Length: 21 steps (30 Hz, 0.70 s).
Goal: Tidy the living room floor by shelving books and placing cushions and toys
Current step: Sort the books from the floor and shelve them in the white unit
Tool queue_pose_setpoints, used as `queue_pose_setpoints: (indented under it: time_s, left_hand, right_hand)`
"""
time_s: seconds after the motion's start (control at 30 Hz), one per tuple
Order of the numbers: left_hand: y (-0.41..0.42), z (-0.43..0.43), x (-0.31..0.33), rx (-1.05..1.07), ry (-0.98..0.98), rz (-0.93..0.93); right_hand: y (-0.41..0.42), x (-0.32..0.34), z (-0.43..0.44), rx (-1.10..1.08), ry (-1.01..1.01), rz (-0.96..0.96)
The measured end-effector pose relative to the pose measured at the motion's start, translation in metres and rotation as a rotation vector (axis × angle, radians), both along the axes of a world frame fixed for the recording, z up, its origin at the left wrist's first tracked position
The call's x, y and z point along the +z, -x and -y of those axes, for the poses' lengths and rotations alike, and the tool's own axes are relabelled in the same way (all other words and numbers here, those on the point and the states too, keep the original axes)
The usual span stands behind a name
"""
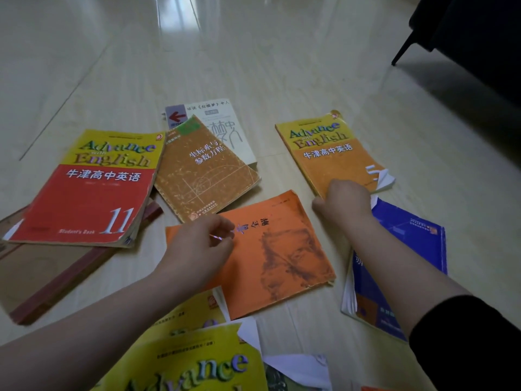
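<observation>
Orange book (270,249): flat on floor, centre; left hand (203,244) above it, fingers loosely bent, holding nothing.
Right hand (342,203): grips near edge of yellow-orange book (332,156).
Around: red book (84,193), brown book (203,170) overlapping white book (225,128), blue book (406,249) under right forearm.
Floor (282,66): pale, glossy; dark furniture leg (403,52) far right.

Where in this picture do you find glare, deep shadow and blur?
Head view: glare streaks the glossy floor at top; the black furniture upper right sinks into shadow; the left hand looks slightly blurred; the near yellow textbook is soft and stretched.
</observation>
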<state>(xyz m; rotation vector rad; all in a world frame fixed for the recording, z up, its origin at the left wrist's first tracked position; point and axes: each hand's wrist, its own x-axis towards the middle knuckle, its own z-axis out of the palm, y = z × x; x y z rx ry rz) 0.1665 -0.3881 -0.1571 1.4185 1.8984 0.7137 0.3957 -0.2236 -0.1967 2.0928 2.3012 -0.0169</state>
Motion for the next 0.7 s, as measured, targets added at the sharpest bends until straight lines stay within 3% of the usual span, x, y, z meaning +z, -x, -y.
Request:
queue_pose_setpoints:
  time_s: [0.13,0.27,0.43,0.57,0.7]
  left_hand:
    - [0.015,-0.001,-0.001,0.027,-0.048,-0.069]
    - [0.045,0.011,-0.006,0.094,-0.094,-0.225]
    - [0.078,0.029,-0.013,0.132,-0.109,-0.340]
    - [0.105,0.033,-0.018,0.123,-0.157,-0.473]
    - [0.129,0.038,-0.019,0.123,-0.234,-0.596]
  right_hand:
    - [-0.002,0.005,-0.003,0.041,-0.024,0.067]
    - [0.000,0.017,0.009,0.029,-0.188,-0.157]
    - [0.020,0.042,0.025,0.312,-0.424,-0.252]
    - [0.045,0.047,0.055,0.532,-0.487,-0.332]
    - [0.070,0.035,0.077,0.620,-0.443,-0.282]
